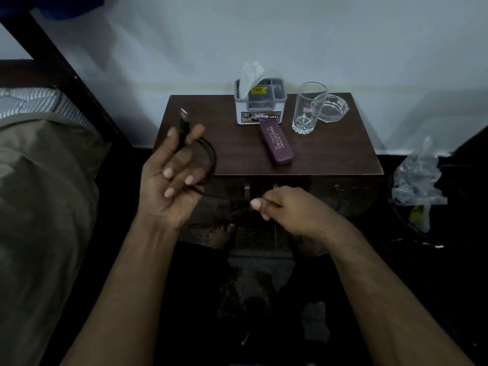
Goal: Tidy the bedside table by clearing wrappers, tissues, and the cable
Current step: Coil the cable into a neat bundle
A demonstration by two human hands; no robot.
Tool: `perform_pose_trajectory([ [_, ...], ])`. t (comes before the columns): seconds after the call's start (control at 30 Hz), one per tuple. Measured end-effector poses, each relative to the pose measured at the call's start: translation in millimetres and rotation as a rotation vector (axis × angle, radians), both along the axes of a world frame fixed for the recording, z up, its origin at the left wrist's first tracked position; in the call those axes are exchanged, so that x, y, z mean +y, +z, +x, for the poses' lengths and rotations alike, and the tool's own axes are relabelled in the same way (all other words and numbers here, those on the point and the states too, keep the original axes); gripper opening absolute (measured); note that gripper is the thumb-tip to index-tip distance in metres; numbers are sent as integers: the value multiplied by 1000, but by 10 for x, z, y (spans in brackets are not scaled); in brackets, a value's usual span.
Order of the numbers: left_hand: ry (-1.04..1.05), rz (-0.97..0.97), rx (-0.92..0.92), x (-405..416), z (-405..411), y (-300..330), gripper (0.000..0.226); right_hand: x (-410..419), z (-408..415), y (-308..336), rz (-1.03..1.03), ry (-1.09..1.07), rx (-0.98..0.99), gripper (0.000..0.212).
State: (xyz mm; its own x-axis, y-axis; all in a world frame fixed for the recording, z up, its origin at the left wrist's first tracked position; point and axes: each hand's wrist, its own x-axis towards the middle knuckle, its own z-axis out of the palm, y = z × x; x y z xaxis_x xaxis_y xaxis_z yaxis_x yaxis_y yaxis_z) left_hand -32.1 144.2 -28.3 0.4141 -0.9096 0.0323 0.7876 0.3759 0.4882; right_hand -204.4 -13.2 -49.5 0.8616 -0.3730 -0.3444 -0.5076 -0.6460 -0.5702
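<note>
Looping through the gripping left hand, thin black cable, far end pinched by right hand.

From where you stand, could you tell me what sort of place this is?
Most likely a bedroom, at a bedside. A bed with bedding lies beside a small wooden table against the wall, and the table carries personal items: a spectacle case and a drinking glass.
</note>
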Motion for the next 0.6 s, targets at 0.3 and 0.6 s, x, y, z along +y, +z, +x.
perform_pose_trajectory([
  [0.3,-424,1047,-1279,-291,-478,-313,37,-64,48,-19,169,-474,-258,45],
  [0.6,293,868,-666,-416,-313,-212,28,176,52,203,864,-123,-289,36],
])
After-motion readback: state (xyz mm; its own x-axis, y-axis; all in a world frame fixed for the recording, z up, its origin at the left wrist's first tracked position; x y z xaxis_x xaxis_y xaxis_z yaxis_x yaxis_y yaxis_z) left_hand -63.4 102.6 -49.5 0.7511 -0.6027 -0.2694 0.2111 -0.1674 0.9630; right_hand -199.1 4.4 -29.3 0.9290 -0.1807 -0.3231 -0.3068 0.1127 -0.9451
